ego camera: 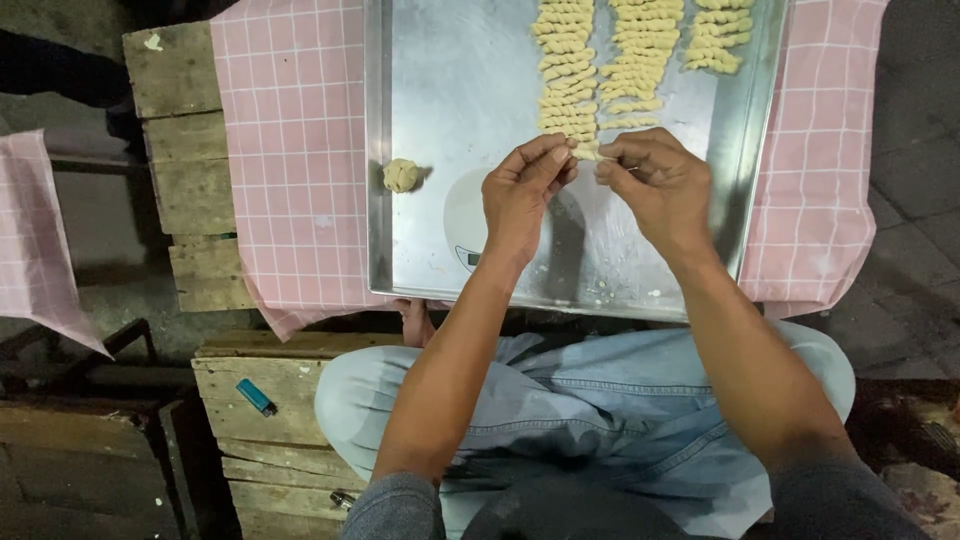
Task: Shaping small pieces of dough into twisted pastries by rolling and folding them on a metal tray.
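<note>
Pinching a small piece of pale dough (587, 152) between them, the left hand (522, 196) and right hand (655, 186) meet over the metal tray (470, 90). Both grips are closed on that one piece, thumb and forefingers of each at its opposite ends, with the dough spanning the narrow gap between the fingertips.

Items, placed relative to the grips:
- Rows of twisted dough pieces (600, 65): directly beyond the fingertips, in three columns running toward the far edge of the tray; the nearest piece lies just beside the held dough.
- Dough ball (401, 175): well to the left of the left hand, resting on the tray near its left rim, apart from the rows.
- Pink checked cloth (290, 150): under the tray, showing to the left and right of both hands, draped over the counter (180, 120) of rough wooden planks.
- Blue lighter (257, 397): below and to the left of the left forearm, lying on a wooden crate (260, 440).
- Light blue jeans (590, 400): beneath both forearms, covering the person's crossed legs at the tray's near rim.
</note>
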